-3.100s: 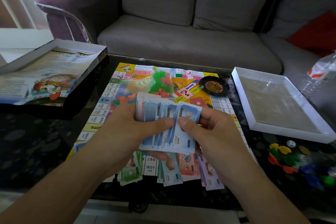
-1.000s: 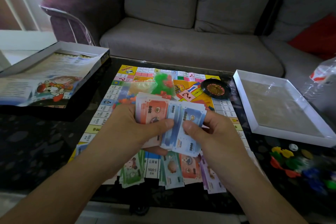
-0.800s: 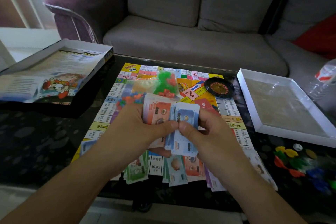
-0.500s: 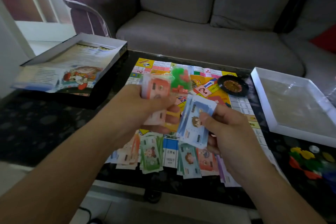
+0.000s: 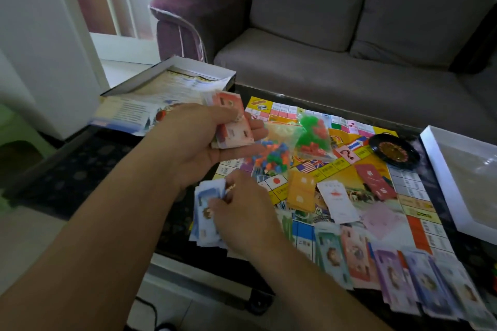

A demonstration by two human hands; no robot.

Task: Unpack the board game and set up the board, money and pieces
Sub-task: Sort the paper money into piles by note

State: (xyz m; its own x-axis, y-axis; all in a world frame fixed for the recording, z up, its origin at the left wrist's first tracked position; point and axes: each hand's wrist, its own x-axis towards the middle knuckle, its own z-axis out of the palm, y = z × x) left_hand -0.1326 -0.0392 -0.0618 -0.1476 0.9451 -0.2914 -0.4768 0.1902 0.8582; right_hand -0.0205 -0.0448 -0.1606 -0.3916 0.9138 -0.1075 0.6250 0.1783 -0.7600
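The colourful game board (image 5: 419,209) lies unfolded on the dark table. My left hand (image 5: 204,140) grips a small stack of red notes (image 5: 234,126) above the board's left edge. Below it, my right hand (image 5: 242,212) pinches a stack of blue notes (image 5: 205,212) down at the board's near left corner. Sorted piles of green, red and purple notes (image 5: 390,274) lie along the near edge. Two clear bags of small plastic pieces (image 5: 271,158) and houses (image 5: 313,131) rest on the board, beside loose orange, white and red cards (image 5: 336,201).
A black roulette wheel (image 5: 394,152) sits on the board's far right. The white box tray (image 5: 435,169) lies to the right, the box lid with a rules sheet (image 5: 166,94) at the far left. A grey sofa (image 5: 349,62) stands behind the table.
The hands have split the fan of notes: the right hand carried the blue notes down to the board's near left corner, the left hand kept the red ones. The view swung left.
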